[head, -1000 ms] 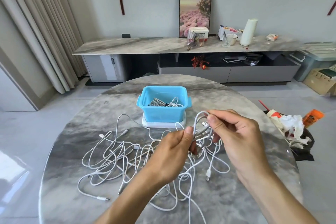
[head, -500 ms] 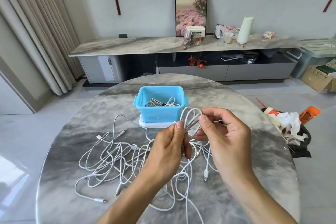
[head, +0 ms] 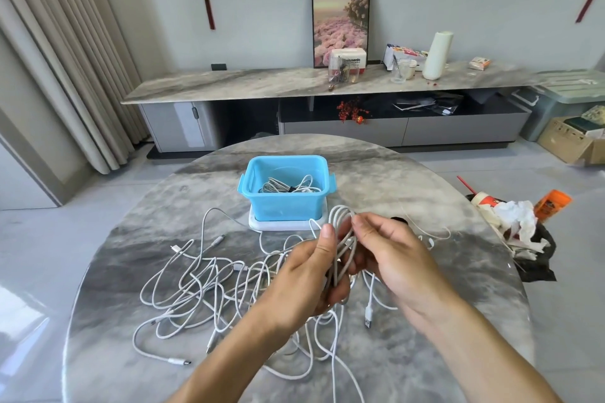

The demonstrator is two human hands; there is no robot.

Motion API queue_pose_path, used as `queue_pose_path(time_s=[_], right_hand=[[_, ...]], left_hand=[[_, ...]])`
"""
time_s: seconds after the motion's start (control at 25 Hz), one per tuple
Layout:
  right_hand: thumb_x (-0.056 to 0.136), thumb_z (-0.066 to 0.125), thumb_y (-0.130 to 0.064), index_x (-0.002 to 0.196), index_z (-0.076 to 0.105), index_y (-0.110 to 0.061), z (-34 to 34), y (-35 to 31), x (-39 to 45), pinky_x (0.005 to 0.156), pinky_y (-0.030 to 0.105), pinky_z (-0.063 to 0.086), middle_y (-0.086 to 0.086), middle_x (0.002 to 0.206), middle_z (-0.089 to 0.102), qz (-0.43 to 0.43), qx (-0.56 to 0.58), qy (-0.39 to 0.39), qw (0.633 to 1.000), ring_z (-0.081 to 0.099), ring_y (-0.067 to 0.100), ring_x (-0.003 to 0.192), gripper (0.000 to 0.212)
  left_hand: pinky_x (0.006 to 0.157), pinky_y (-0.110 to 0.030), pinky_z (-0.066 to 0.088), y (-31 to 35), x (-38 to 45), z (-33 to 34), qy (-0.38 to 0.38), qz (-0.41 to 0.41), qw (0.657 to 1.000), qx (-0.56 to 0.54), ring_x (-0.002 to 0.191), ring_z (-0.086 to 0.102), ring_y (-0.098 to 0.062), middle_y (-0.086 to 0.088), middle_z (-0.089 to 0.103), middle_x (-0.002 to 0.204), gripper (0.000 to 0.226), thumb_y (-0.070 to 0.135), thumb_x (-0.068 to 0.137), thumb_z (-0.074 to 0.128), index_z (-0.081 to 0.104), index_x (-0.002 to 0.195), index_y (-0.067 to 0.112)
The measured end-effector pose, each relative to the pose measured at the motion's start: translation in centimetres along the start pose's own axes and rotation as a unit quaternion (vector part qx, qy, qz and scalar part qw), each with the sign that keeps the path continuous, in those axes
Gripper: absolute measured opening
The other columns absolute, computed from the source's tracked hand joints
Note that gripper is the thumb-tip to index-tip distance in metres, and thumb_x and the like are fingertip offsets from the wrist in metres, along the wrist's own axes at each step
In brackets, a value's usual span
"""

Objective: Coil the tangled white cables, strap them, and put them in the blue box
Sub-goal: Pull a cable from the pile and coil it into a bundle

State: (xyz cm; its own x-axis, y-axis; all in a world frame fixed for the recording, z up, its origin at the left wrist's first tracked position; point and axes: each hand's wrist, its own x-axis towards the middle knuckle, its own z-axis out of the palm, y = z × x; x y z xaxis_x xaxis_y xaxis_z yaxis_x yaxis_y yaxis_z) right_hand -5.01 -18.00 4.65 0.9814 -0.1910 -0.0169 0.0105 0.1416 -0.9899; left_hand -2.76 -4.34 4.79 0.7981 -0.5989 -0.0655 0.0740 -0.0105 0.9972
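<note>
A pile of tangled white cables (head: 203,288) sprawls over the round marble table (head: 442,321), mostly left of centre. Above it I hold a looped white cable coil (head: 342,239) upright between both hands. My left hand (head: 307,271) grips the coil's lower part with thumb up along it. My right hand (head: 389,249) pinches the coil near its top with fingertips. The blue box (head: 284,206) stands just beyond, on a white lid (head: 258,224), and holds a strapped white cable bundle (head: 288,186). A USB plug (head: 369,321) hangs below my hands.
A small black thing (head: 399,219) peeks out behind my right hand. Rubbish with tissue and an orange bottle (head: 553,204) sits in a black bag off the table's right edge. A long marble sideboard (head: 262,82) runs along the far wall.
The coil's loops have been drawn together into a narrower, upright bundle. My left hand has slid lower on it, and my right fingertips have moved to its top.
</note>
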Motion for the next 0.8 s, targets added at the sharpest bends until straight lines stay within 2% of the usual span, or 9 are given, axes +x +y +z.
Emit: queue_pose_path(time_s=[0.12, 0.2, 0.28, 0.36, 0.48, 0.52, 0.6, 0.68, 0.8], right_hand=[[0.104, 0.046, -0.024, 0.083, 0.061, -0.007, 0.1, 0.2, 0.0, 0.046, 0.029, 0.045, 0.015, 0.061, 0.058, -0.037, -0.028, 0.015, 0.999, 0.052, 0.024, 0.050, 0.031], [0.105, 0.045, -0.027, 0.082, 0.059, -0.009, 0.1, 0.5, 0.1, 0.046, 0.034, 0.043, 0.017, 0.062, 0.057, -0.049, -0.028, 0.029, 0.998, 0.052, 0.026, 0.050, 0.032], [0.103, 0.048, -0.030, 0.079, 0.062, -0.015, 0.2, 0.9, 0.2, 0.055, 0.042, 0.048, 0.012, 0.066, 0.061, -0.069, -0.055, 0.039, 0.995, 0.055, 0.026, 0.058, 0.032], [0.103, 0.050, -0.025, 0.078, 0.066, -0.016, 0.4, 1.0, 0.4, 0.062, 0.041, 0.051, 0.008, 0.069, 0.066, -0.077, -0.062, 0.043, 0.994, 0.060, 0.024, 0.063, 0.031], [0.103, 0.051, -0.023, 0.080, 0.067, -0.015, 0.8, 1.0, 0.3, 0.059, 0.043, 0.050, 0.008, 0.070, 0.065, -0.092, -0.065, 0.056, 0.992, 0.058, 0.024, 0.063, 0.029], [0.103, 0.051, -0.023, 0.080, 0.066, -0.015, 0.8, 1.1, 0.4, 0.054, 0.040, 0.048, 0.008, 0.067, 0.062, -0.094, -0.060, 0.059, 0.992, 0.055, 0.025, 0.059, 0.029], [0.103, 0.050, -0.025, 0.079, 0.064, -0.015, 1.1, 1.0, 0.2, 0.047, 0.036, 0.045, 0.015, 0.060, 0.059, -0.090, -0.034, 0.056, 0.994, 0.054, 0.027, 0.048, 0.029], [0.101, 0.053, -0.027, 0.079, 0.065, -0.017, 1.0, 1.2, 0.3, 0.055, 0.039, 0.048, 0.015, 0.065, 0.063, -0.100, -0.050, 0.069, 0.991, 0.058, 0.026, 0.054, 0.027], [0.102, 0.051, -0.020, 0.085, 0.067, -0.018, 0.8, 1.1, 0.4, 0.064, 0.037, 0.048, 0.008, 0.076, 0.068, -0.107, -0.057, 0.092, 0.988, 0.060, 0.021, 0.066, 0.023]], left_hand=[[0.042, -0.020, 0.025, 0.2, 0.1, 0.0, -0.025, -0.001, 1.000, 0.003, 0.043, 0.035, -0.013, -0.006, 0.056, 0.058, 0.047, 0.046, 0.102, 0.030, 0.066, 0.080, 0.026], [0.046, -0.023, 0.032, -0.1, 0.3, -0.3, 0.003, 0.026, 0.997, 0.077, 0.052, 0.041, -0.018, -0.013, 0.063, 0.067, 0.045, 0.045, 0.101, 0.034, 0.069, 0.076, 0.030], [0.055, -0.026, 0.038, -0.8, 0.7, -1.1, 0.058, 0.072, 0.969, 0.229, 0.054, 0.046, -0.011, 0.002, 0.060, 0.061, 0.048, 0.051, 0.098, 0.033, 0.064, 0.073, 0.025], [0.061, -0.028, 0.037, -1.4, 1.0, -1.8, 0.085, 0.104, 0.941, 0.312, 0.057, 0.045, -0.006, 0.011, 0.052, 0.058, 0.052, 0.053, 0.097, 0.032, 0.062, 0.075, 0.016], [0.066, -0.028, 0.045, -1.3, 0.9, -1.5, 0.055, 0.060, 0.985, 0.151, 0.067, 0.055, -0.008, 0.004, 0.062, 0.069, 0.046, 0.049, 0.098, 0.034, 0.070, 0.109, 0.021], [0.065, -0.024, 0.047, -1.1, 0.6, -1.1, 0.039, 0.040, 0.995, 0.084, 0.067, 0.058, -0.012, -0.003, 0.064, 0.069, 0.042, 0.045, 0.100, 0.035, 0.068, 0.111, 0.022], [0.059, -0.022, 0.047, -0.7, 0.3, -0.2, 0.033, 0.007, 0.999, -0.005, 0.055, 0.051, -0.018, -0.008, 0.056, 0.057, 0.037, 0.041, 0.101, 0.036, 0.062, 0.090, 0.017], [0.049, -0.027, 0.045, -0.4, 0.4, 0.0, 0.033, -0.024, 0.996, -0.077, 0.044, 0.033, -0.015, -0.002, 0.035, 0.050, 0.040, 0.044, 0.099, 0.039, 0.051, 0.079, 0.011], [0.043, -0.022, 0.018, -0.1, 0.6, -0.3, 0.038, -0.064, 0.993, -0.090, 0.043, 0.017, -0.011, 0.001, 0.022, 0.051, 0.042, 0.045, 0.101, 0.038, 0.047, 0.075, 0.012]])
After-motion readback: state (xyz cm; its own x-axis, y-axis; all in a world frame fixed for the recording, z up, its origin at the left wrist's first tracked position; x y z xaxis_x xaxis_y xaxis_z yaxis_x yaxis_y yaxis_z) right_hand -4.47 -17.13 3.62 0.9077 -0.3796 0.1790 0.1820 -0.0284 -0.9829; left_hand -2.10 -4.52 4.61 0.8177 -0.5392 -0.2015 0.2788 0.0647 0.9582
